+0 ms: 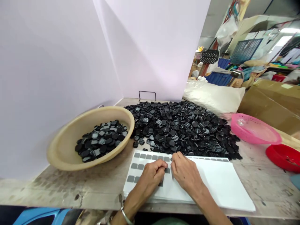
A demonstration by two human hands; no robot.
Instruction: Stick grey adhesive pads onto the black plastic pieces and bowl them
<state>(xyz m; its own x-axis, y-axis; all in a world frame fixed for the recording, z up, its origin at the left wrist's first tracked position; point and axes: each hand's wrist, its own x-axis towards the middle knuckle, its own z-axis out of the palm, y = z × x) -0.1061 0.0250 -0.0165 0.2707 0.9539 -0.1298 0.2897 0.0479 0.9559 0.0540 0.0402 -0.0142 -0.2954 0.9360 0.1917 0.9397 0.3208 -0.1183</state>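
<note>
My left hand is curled over a white sheet printed with rows of grey, round-cornered labels, thumb and fingertips pinched together. Close to its right, my right hand bends its fingers down at the sheet's top row. Whatever either pinch holds is hidden by the fingers. Part of the sheet lies under both forearms, and a blank white paper area spreads to the right. Just behind the paper is a wide heap of small black molded pieces, some showing pale markings.
A beige basin with more black and grey pieces stands at left. At right are a pink basket, a red bowl, a white sack and a cardboard box. Pale panels rise behind the table.
</note>
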